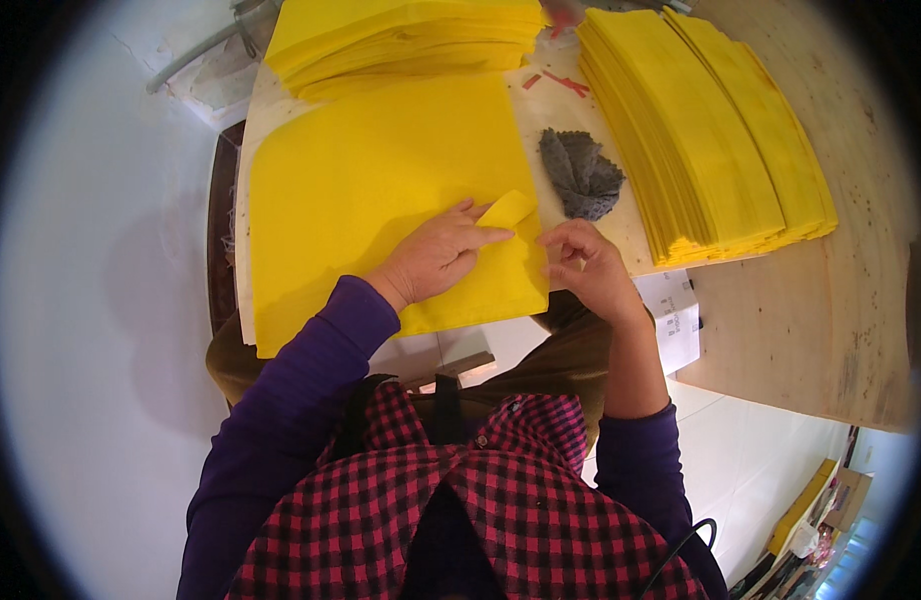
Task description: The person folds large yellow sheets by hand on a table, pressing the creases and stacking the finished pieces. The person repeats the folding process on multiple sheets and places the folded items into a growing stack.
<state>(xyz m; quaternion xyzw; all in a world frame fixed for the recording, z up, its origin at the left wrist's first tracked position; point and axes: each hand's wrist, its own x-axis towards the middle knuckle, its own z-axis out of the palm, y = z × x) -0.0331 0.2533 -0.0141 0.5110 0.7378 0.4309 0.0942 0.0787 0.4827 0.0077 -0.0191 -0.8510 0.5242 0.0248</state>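
Note:
A yellow fabric sheet [361, 160] lies flat in front of me, its near edge reaching over my lap. My left hand [436, 250] rests on its right part, fingers stretched out and pointing right. A small folded yellow flap [509, 208] stands up at those fingertips; whether it is part of the sheet I cannot tell. Just at the sheet's right edge, my right hand [593, 268] is curled, thumb and fingers bent toward each other. What sits between them, if anything, is too small to make out. Beyond that hand lies a crumpled dark grey cloth [581, 173].
A stack of yellow fabric [401, 45] lies at the far side, and tall folded yellow stacks [691, 130] stand at the right. Red strips [566, 84] lie between them on the pale tabletop [621, 240]. A white wall [91, 250] is at left; a wooden board [781, 330] is at right.

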